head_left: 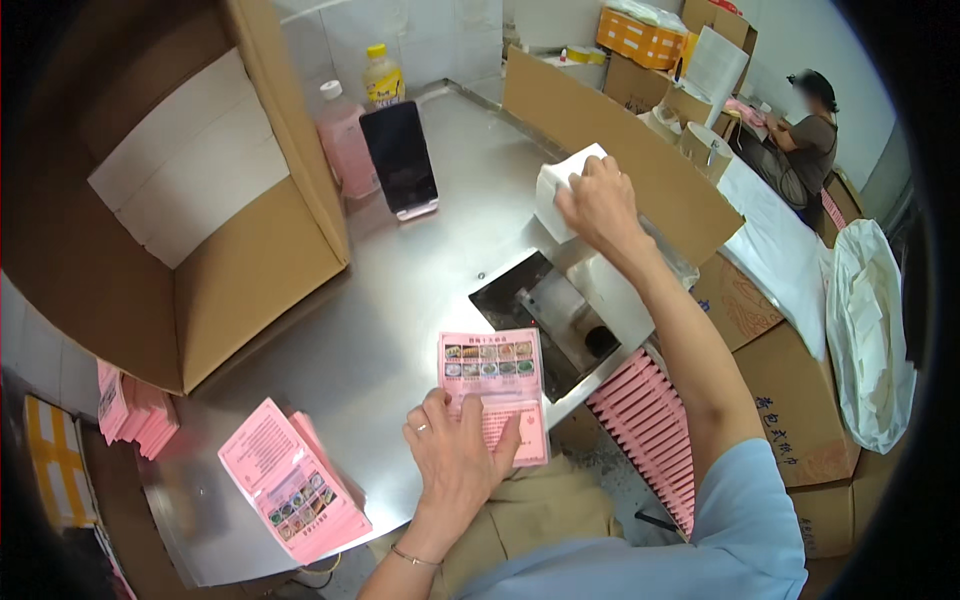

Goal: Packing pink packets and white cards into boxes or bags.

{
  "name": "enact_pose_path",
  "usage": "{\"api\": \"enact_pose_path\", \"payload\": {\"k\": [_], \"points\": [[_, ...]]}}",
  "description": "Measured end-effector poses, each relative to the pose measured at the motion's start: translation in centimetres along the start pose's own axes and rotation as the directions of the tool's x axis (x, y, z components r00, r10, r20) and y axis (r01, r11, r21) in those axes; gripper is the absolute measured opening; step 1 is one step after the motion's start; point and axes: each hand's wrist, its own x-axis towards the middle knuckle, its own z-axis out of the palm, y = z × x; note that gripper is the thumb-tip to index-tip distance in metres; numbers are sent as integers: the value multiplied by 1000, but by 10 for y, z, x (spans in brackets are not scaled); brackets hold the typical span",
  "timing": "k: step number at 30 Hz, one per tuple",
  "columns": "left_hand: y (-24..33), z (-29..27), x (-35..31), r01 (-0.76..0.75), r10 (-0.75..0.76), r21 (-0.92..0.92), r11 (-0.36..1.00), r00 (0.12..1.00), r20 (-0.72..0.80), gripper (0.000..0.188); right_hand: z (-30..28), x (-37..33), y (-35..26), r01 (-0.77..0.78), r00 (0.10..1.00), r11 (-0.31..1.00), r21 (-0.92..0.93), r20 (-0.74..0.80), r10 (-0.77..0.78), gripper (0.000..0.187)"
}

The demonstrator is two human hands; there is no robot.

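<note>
My left hand [455, 450] lies on a pink printed packet [490, 362] at the table's near edge. Its thumb is spread apart from the fingers, which press down on the packet's clear film. Farther off to the right, my right hand [598, 200] grips the top of a white stack of what look like folded paper napkins [553, 207]. Between the two hands a dark rectangular opening [510, 290] is set into the metal table, with a metal part and a small red light in it. To the left sits a pile of similar pink packets [290, 480].
A large open cardboard box [240, 320] stands at the left. Behind it are a phone on a stand [400, 160], a pink bottle [345, 145] and a yellow-capped bottle [382, 75]. A cardboard flap [620, 140] borders the right. Pink packets [645, 420] fill a row below; a person [805, 145] sits beyond.
</note>
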Motion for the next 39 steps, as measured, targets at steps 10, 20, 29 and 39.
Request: {"api": "enact_pose_path", "payload": {"k": [10, 20, 29, 39], "points": [[0, 4, 1, 13, -14, 20, 1000, 998, 62, 39, 9, -15, 5, -63, 986, 985, 163, -145, 87, 23], [-18, -27, 4, -29, 46, -90, 996, 981, 191, 67, -72, -200, -109, 674, 726, 557, 484, -301, -618, 36], [-15, -33, 9, -30, 93, -297, 954, 975, 200, 78, 10, -126, -100, 153, 920, 831, 535, 231, -318, 27], [-86, -140, -48, 240, -227, 171, 955, 969, -97, 32, -22, -43, -19, 100, 934, 991, 93, -353, -61, 38]]}}
